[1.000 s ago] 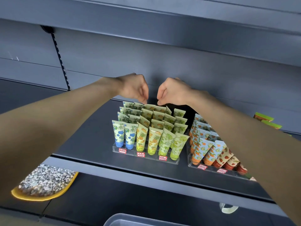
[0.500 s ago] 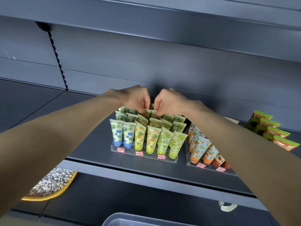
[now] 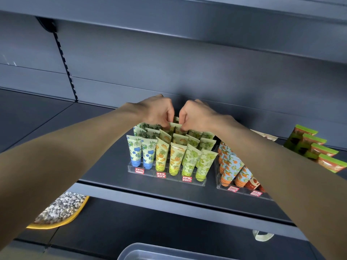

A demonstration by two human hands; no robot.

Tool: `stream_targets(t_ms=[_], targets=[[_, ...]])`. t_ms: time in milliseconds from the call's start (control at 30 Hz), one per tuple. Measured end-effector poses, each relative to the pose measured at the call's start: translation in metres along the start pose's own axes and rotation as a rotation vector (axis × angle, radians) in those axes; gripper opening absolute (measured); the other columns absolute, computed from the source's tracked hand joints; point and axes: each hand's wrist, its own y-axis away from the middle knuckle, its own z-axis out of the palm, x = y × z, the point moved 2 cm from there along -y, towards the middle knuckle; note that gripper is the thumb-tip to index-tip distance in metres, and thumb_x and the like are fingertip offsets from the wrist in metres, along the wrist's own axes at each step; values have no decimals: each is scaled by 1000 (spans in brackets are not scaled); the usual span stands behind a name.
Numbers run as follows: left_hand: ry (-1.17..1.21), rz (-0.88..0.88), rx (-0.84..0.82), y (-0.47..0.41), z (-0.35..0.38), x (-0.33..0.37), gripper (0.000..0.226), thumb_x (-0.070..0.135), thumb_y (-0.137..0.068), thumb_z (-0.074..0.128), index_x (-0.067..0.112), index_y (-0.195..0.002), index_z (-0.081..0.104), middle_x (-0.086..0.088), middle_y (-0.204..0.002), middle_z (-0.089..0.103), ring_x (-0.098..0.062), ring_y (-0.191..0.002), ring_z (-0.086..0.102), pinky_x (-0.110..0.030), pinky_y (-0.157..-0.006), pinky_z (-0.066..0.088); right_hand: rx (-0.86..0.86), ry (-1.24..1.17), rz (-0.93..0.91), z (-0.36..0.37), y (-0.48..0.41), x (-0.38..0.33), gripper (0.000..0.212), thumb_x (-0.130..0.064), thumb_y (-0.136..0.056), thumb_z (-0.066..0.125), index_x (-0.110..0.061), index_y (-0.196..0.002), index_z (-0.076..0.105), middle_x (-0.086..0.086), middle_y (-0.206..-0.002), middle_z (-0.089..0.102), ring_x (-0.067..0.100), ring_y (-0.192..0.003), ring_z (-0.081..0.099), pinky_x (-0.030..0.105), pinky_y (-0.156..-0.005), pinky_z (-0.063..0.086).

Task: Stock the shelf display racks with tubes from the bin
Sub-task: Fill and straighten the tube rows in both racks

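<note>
Reaching over the clear rack [image 3: 167, 174], we are pinching two back-row tubes [image 3: 175, 127] by their crimped tops, left hand [image 3: 159, 111] and right hand [image 3: 197, 115] fingers clamped on them. Pressing down crooked, we are probably risking toppling the tightly packed neighbours [image 3: 183, 140] in front.

A clear acrylic rack [image 3: 150, 172] of printed plastic tubes [image 3: 176, 156] is sitting on the dark grey metal shelf [image 3: 105, 166], a second clear rack [image 3: 242, 192] standing just right of it. The left hand [image 3: 157, 111] and right hand [image 3: 197, 115] are pinching back-row tubes [image 3: 178, 128] side by side. A yellow pebble-filled tray [image 3: 56, 225] is lying below left.
</note>
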Motion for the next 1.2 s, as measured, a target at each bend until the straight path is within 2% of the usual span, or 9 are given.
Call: stream_targets(t_ms=[67,200,300,433,600,667,833,1000,1200], targets=[[13,4,-11,1,-1,0,8,14,-76,72,22,-75,74,15,-63,64,-10,-67,63,-22,-68,49,-6,-3,2,0,0,0,21,-14,-74,75,-28,-64,64,3,-98,64,25,-98,59,40,-88,52],[35,11,-34,1,-2,0,7,14,-76,73,17,-82,75,14,-66,65,3,-64,58,-15,-69,47,-26,-4,0,-1,0,-1,24,-17,-73,76,-30,-59,61,3,-97,64,26,-98,59,41,-89,52],[53,2,-46,1,-5,0,13,16,-75,75,15,-88,74,10,-70,66,9,-66,57,-16,-77,48,-38,-5,3,-4,1,-2,23,-19,-71,76,-31,-59,61,2,-95,65,24,-95,61,39,-87,53],[78,-13,-47,1,-15,-2,18,20,-73,78,19,-90,73,12,-73,67,11,-68,58,-8,-69,43,-44,-39,-11,-13,6,-4,14,-21,-72,77,-29,-66,67,0,-93,67,21,-94,61,36,-87,52],[129,12,-22,14,-31,3,12,21,-75,76,17,-86,73,16,-70,65,17,-60,58,3,-62,40,-16,-94,-2,-26,16,-9,16,-26,-71,78,-33,-63,66,-1,-92,67,18,-93,61,32,-83,51],[148,17,-56,22,-30,7,13,21,-74,77,17,-85,73,16,-71,66,16,-60,58,2,-63,41,-40,-110,-28,-30,26,-13,9,-26,-73,79,-28,-74,70,-7,-84,67,14,-90,60,28,-79,48],[130,-4,-103,31,-15,8,15,21,-72,78,19,-86,72,11,-76,67,3,-74,62,-7,-68,40,-91,-95,-49,-26,44,-16,20,-24,-72,80,-15,-89,75,-13,-76,63,9,-83,59,27,-79,48],[102,-16,-127,30,-6,11,17,18,-74,76,16,-90,73,12,-73,65,4,-71,59,-8,-67,41,-90,-95,-66,-14,43,-13,15,-22,-71,80,-16,-84,76,-13,-79,63,10,-89,58,35,-89,50],[48,11,-108,27,1,11,13,18,-73,77,16,-86,74,11,-72,66,1,-69,58,-16,-70,44,-64,-63,-88,-4,39,-12,4,-18,-72,76,-19,-76,74,-13,-78,64,18,-102,55,45,-99,41]])
